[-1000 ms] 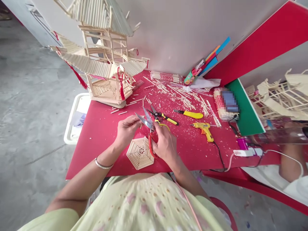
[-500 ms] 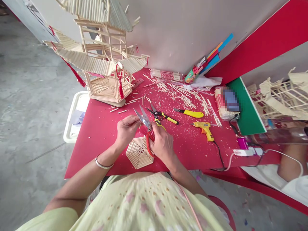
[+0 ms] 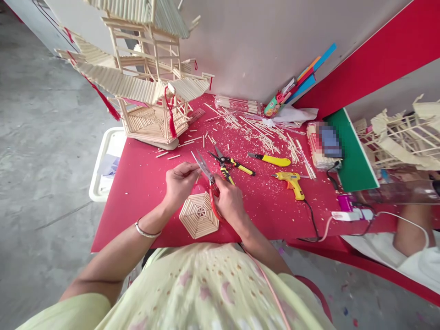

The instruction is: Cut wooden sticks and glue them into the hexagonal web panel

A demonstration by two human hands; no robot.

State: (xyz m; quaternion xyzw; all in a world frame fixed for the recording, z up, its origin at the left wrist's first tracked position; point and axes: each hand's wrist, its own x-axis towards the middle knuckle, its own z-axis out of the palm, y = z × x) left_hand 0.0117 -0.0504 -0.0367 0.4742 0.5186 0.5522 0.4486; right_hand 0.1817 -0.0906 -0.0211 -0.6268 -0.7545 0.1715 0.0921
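Note:
In my right hand (image 3: 229,198) is a pair of scissors (image 3: 212,187) with red handles, its blades slightly parted and pointing away from me. My left hand (image 3: 180,183) is closed in a pinch right beside the blades; whatever lies between its fingertips is too small to make out. Below both hands, a flat hexagon of wooden sticks (image 3: 198,216) lies on the red table (image 3: 144,192). Just beyond the scissors rest yellow-and-black pliers (image 3: 227,164), their handles apart.
A stick-built pagoda (image 3: 147,96) with red tassels stands at the back left. Loose sticks (image 3: 261,133) and crumbs lie scattered behind. To the right are a yellow utility knife (image 3: 273,159), a corded glue gun (image 3: 292,183) and a power strip (image 3: 347,215). Another person's arm (image 3: 414,229) shows far right.
The scissor blades have come closer together. A small stick piece seen under the blades before no longer shows there. Both hands stay in nearly the same place.

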